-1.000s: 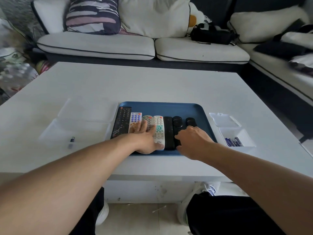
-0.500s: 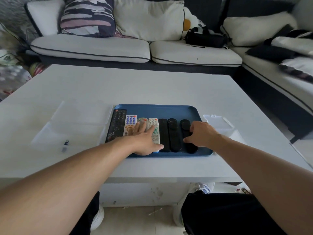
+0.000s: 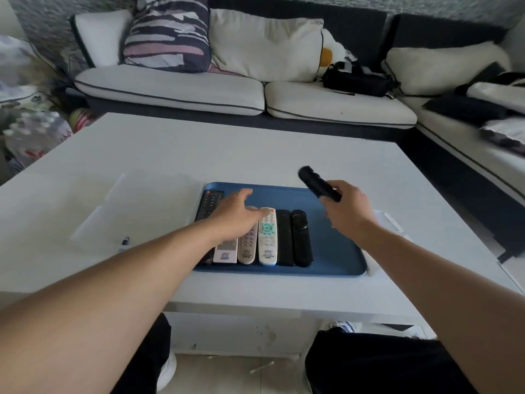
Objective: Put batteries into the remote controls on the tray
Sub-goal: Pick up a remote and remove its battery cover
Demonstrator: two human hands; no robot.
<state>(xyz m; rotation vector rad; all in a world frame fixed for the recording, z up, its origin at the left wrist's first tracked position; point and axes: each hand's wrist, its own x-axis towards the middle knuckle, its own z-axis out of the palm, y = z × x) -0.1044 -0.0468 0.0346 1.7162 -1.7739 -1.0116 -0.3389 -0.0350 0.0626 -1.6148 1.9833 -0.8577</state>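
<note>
A blue tray lies on the white table with several remote controls side by side in its left half: a black one with buttons, three light ones, among them a white remote with green keys, and two plain black ones. My right hand holds a small black remote lifted above the tray's far right corner, tilted up and to the left. My left hand hovers open over the light remotes, fingers spread. A single battery lies on the clear lid at the left.
A clear flat lid or box sits left of the tray. A small clear box is partly hidden behind my right forearm. A white sofa with cushions and a black bag stands beyond the table.
My right hand has picked the rightmost black remote off the tray and raised it. My left hand has lifted off the light remotes and opened. The camera has tilted.
</note>
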